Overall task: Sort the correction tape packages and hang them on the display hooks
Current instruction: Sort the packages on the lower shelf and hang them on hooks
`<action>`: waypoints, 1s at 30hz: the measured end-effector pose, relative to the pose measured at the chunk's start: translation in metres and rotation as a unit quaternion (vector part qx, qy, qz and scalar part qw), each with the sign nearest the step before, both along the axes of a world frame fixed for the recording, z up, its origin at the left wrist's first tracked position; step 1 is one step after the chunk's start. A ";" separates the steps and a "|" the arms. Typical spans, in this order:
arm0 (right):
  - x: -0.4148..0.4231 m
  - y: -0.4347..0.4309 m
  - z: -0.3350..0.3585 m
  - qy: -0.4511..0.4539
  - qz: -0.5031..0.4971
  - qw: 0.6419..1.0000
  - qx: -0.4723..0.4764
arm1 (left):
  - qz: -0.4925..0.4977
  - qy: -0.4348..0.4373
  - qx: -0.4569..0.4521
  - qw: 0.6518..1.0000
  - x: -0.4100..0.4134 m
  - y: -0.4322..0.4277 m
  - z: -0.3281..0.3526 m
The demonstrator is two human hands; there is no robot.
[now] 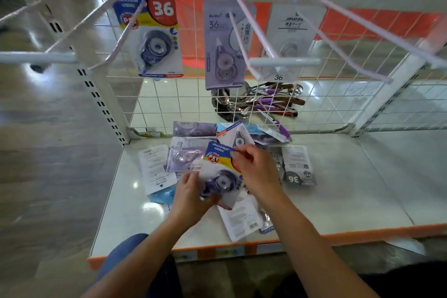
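The left hand (191, 197) grips the lower edge of a blue-and-yellow correction tape package (217, 159), and the right hand (256, 169) pinches its top edge, holding it just over the loose pile of packages (186, 155) mid-shelf. One white package (242, 220) reaches near the shelf's orange front edge (362, 234). Three hung packages (217, 55) sit on the hooks (251, 29) above, well apart from both hands.

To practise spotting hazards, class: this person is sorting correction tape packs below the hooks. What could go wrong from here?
1. The blue pack, gripped by the left hand and right hand, might go on the wrong hook; its match, the hung blue pack, is leftmost.
2. The wire hooks jut toward the person and could jab a rising hand.
3. The white pack near the shelf edge could be swept off.
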State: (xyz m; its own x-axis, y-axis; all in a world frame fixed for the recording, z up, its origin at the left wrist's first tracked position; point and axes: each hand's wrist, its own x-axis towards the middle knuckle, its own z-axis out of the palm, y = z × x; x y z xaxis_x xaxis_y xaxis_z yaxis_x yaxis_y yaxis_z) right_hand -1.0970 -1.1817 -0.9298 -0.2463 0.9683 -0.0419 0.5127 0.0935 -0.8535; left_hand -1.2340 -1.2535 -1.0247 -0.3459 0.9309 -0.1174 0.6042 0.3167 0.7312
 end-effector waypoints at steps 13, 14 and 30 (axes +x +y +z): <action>-0.051 -0.026 0.115 0.255 0.094 0.961 0.043 | 0.045 -0.218 0.131 0.966 -0.054 -0.038 0.093; -0.053 -0.031 0.121 0.267 0.105 0.957 0.041 | 0.041 -0.208 0.141 0.967 -0.057 -0.042 0.097; -0.077 -0.065 0.155 0.319 0.207 0.921 0.084 | 0.067 -0.123 0.264 0.954 -0.078 -0.067 0.130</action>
State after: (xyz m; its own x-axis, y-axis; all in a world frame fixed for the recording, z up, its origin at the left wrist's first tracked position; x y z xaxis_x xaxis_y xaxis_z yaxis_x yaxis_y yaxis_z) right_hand -1.1742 -1.2466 -0.7744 -0.5177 0.7661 0.3810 -0.1980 0.3259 -0.9244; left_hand -1.3122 -1.3210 -0.8944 -0.4882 0.8325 0.2619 0.3727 -0.0724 0.9251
